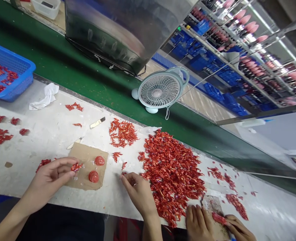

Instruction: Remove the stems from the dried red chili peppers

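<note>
My left hand (53, 177) is closed in a pinch on a small glossy red spiky piece (76, 166), held over the left part of a brown cardboard sheet (87, 152). Two small red round pots of shiny paste (93, 176) stand on that sheet. To their right, my right hand (139, 192) is pinched at the table top, fingertips on a tiny red piece (124, 173) that they partly hide. A big heap of similar red pieces (173, 170) lies just right of this hand. Behind it is a smaller pile (122, 133).
Two small knives (97, 123) lie behind the cardboard. A blue basket (24, 78) of red pieces sits at the left, near crumpled tissue (46, 97). A fan (160, 90) stands on the green belt (87, 80). A co-worker's hands (199, 221) work at the right.
</note>
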Tool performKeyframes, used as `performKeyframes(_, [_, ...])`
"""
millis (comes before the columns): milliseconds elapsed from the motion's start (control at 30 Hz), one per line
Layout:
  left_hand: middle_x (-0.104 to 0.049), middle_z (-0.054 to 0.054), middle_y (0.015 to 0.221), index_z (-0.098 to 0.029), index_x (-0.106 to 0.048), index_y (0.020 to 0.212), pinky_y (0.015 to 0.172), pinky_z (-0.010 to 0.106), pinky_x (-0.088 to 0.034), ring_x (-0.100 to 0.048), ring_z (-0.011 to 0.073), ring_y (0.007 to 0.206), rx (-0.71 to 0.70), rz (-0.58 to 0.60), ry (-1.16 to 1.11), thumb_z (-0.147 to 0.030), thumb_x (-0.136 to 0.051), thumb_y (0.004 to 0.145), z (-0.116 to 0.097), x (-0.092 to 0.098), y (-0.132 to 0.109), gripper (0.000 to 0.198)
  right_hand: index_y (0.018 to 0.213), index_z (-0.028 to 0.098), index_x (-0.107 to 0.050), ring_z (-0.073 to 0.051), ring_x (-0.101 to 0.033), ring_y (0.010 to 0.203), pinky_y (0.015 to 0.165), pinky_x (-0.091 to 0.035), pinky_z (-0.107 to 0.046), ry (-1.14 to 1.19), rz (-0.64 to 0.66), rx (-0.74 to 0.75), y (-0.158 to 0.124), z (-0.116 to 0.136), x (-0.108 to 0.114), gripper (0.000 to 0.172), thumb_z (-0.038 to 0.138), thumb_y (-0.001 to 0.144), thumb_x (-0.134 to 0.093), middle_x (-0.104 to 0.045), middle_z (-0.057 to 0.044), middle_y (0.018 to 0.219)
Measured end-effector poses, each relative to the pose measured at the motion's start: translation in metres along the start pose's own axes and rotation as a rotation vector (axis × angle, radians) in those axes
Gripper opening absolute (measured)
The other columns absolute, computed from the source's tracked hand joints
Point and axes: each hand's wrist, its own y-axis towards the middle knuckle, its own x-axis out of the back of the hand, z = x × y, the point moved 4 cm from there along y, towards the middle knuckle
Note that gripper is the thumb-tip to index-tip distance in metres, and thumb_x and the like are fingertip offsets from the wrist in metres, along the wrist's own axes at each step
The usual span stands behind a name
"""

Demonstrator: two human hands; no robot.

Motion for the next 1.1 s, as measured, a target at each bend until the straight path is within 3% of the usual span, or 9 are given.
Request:
performKeyframes(167, [-0.072,0.006,0.128,-0.027,-0.073,0.11,0.09,0.029,-0.062,-0.07,0.0246,0.115,0.023,0.016,-0.025,-0.038,-0.077,0.084,0.005,-0.007,-0.002,0.028,0.076,0.022,-0.068,-0.021,-0.064,0.068,0.064,-0.043,-0.029,-0.008,-0.021,-0.072,0.005,-0.001,-0.013,0.026,0.043,0.09,-0.062,-0.071,-0.003,0.073])
performKeyframes(367, [-0.073,0.007,0.128,-0.026,-0.073,0.111,0.089,0.032,-0.063,-0.071,0.0263,0.112,0.001,0.016,-0.003,-0.04,-0.074,0.085,0.001,-0.005,-0.004,0.03,0.075,0.02,-0.071,-0.021,-0.062,0.066,0.065,-0.044,-0.03,0.009,-0.055,-0.017,0.007,0.004,-0.004,0.025,0.038,0.089,-0.059,-0.07,-0.004,0.071])
performKeyframes(467, [-0.074,0.007,0.124,-0.027,-0.073,0.114,0.094,0.034,-0.061,-0.071,0.0261,0.112,-0.042,0.011,0.144,-0.042,-0.071,0.087,-0.001,-0.003,-0.005,0.03,0.08,0.019,-0.071,-0.019,-0.06,0.067,0.062,-0.046,-0.029,0.259,-0.071,0.032,0.008,0.016,-0.003,0.026,0.043,0.089,-0.063,-0.069,-0.005,0.075])
performKeyframes(567, [-0.072,0.005,0.128,-0.03,-0.072,0.117,0.099,0.034,-0.058,-0.068,0.0254,0.117,-0.122,0.057,0.344,-0.039,-0.065,0.091,0.001,-0.006,-0.006,0.028,0.082,0.019,-0.07,-0.016,-0.055,0.061,0.054,-0.047,-0.026,0.584,0.008,0.027,0.011,0.035,-0.012,0.03,0.048,0.088,-0.067,-0.064,-0.003,0.072])
performKeyframes(700, [-0.072,0.005,0.126,-0.032,-0.073,0.116,0.09,0.03,-0.061,-0.068,0.0263,0.117,-0.181,0.113,0.491,-0.036,-0.061,0.093,0.007,-0.013,-0.009,0.026,0.079,0.019,-0.07,-0.012,-0.052,0.055,0.053,-0.049,-0.025,0.777,0.095,0.016,0.018,0.061,-0.023,0.028,0.046,0.084,-0.073,-0.061,0.0,0.066])
performKeyframes(967, [-0.069,0.006,0.13,-0.033,-0.07,0.118,0.073,0.024,-0.062,-0.067,0.0263,0.117,-0.127,0.143,0.47,-0.037,-0.059,0.094,0.012,-0.015,-0.014,0.027,0.076,0.017,-0.069,-0.011,-0.053,0.054,0.054,-0.046,-0.024,0.814,0.142,-0.014,0.03,0.072,-0.036,0.031,0.047,0.082,-0.075,-0.063,0.0,0.063])
performKeyframes(1100, [-0.069,0.005,0.129,-0.034,-0.07,0.118,0.089,0.028,-0.06,-0.066,0.0248,0.118,-0.128,0.126,0.427,-0.036,-0.061,0.094,0.012,-0.015,-0.017,0.026,0.075,0.017,-0.068,-0.011,-0.051,0.052,0.052,-0.043,-0.023,0.767,0.127,-0.024,0.029,0.073,-0.039,0.031,0.047,0.081,-0.074,-0.06,0.002,0.061])
